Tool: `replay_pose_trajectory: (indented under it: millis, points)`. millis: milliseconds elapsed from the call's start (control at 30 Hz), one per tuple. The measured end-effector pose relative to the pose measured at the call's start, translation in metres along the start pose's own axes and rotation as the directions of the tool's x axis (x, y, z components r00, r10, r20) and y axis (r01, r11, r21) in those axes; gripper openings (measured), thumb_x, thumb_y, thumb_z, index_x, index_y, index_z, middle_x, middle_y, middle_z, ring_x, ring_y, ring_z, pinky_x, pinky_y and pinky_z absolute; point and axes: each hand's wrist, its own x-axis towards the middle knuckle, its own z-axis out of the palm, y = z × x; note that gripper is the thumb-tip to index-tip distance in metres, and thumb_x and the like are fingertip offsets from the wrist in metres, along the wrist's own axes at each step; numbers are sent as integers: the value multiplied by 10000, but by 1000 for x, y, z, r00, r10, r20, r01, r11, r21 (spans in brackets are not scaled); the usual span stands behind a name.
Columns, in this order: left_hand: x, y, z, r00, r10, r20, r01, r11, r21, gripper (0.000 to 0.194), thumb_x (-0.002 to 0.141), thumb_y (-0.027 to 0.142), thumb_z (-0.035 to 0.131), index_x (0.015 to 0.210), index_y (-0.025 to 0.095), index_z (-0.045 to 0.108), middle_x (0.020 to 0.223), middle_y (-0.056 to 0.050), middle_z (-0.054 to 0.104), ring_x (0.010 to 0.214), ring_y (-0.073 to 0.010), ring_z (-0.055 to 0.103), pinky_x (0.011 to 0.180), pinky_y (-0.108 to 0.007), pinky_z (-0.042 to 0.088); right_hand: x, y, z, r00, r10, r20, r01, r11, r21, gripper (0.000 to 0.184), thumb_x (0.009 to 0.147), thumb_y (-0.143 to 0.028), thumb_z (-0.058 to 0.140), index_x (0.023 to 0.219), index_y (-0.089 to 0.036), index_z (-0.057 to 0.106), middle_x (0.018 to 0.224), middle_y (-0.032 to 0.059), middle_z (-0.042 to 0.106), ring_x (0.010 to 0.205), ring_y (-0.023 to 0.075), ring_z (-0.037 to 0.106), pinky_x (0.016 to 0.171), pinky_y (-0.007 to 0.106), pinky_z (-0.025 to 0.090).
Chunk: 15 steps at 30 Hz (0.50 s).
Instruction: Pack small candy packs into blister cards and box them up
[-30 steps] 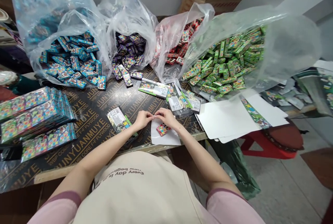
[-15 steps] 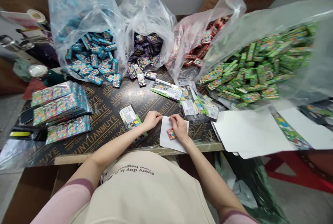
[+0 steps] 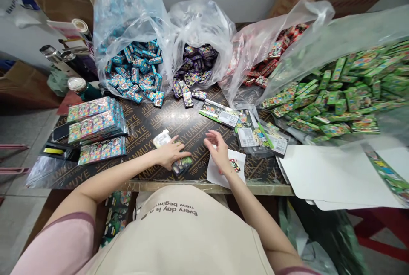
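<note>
My left hand (image 3: 172,154) lies with spread fingers on a flat printed packet (image 3: 182,166), covering its middle; a pale label (image 3: 162,139) shows beyond the fingers. My right hand (image 3: 219,150) hovers with curved, parted fingers and nothing visible in them. Under its wrist is a white paper sheet (image 3: 213,173) near the table's front edge. A small red box (image 3: 235,165) rests on that sheet, partly hidden by the hand.
Clear bags hold small blue boxes (image 3: 134,72), purple boxes (image 3: 198,62), red boxes (image 3: 271,53) and green boxes (image 3: 345,83). Wrapped packs (image 3: 96,125) are stacked on the left. Printed cards (image 3: 220,113) lie mid-table. White sheets (image 3: 322,172) overhang the right front edge.
My left hand has left the paper sheet and moved left onto the printed packet. My right hand's fingers have lifted and opened away from the sheet. The camera view has shifted left.
</note>
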Motion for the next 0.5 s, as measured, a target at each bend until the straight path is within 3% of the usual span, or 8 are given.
replay_pose_trajectory:
  millis: [67,100,200,233,300,433,500]
  points:
    - [2,-1,-8,971,-162,-175,147,985,-93,1002,467,353,825,1364,208,403,1108,-111,535,1051,-320,542,1006,-511,351,3,-8,7,999,43,-15,-41,994,106,408,820,-436,600,1165,-232,525,1087,96,632,1009,225,613,867,411,514]
    - [4,-1,-11,920,-277,-278,235,956,-174,1011,501,397,810,1388,216,360,1119,-105,515,1043,-311,548,968,-483,397,4,-14,9,998,61,-11,-58,984,170,437,815,-455,604,1183,-239,514,1118,99,628,1027,228,613,862,408,521]
    - [10,5,-12,659,-574,-486,372,810,-453,1147,534,492,805,1462,262,172,1224,-116,454,1080,-312,545,911,-456,453,4,-35,19,996,74,41,-83,934,348,513,803,-489,612,1240,-259,473,1195,102,618,1034,236,630,794,389,559]
    - [13,10,-9,583,-630,-513,367,768,-525,1194,524,509,814,1472,271,128,1261,-125,440,1111,-321,533,924,-463,447,3,-43,24,997,69,43,-80,921,382,518,796,-481,625,1239,-259,475,1195,100,624,1036,238,634,779,382,566]
    - [17,21,0,487,-685,-541,308,715,-628,1191,546,508,816,1477,273,111,1327,-143,421,1192,-332,487,972,-467,415,1,-56,33,998,65,-2,-59,915,399,464,783,-439,655,1183,-243,526,1130,91,662,1026,236,643,791,376,565]
    - [18,37,9,369,-713,-596,133,675,-725,779,778,410,675,1435,270,281,1332,-119,471,1228,-266,470,1012,-415,384,-3,-68,47,995,76,-67,-45,927,373,293,765,-351,678,1015,-212,613,980,73,712,941,214,673,842,376,547]
    - [14,38,5,346,-699,-625,60,682,-729,521,834,360,618,1321,248,471,1204,-92,563,1126,-224,538,965,-378,420,-4,-69,47,996,86,-36,-66,923,379,304,733,-316,700,1003,-213,608,944,62,719,903,205,679,811,361,553]
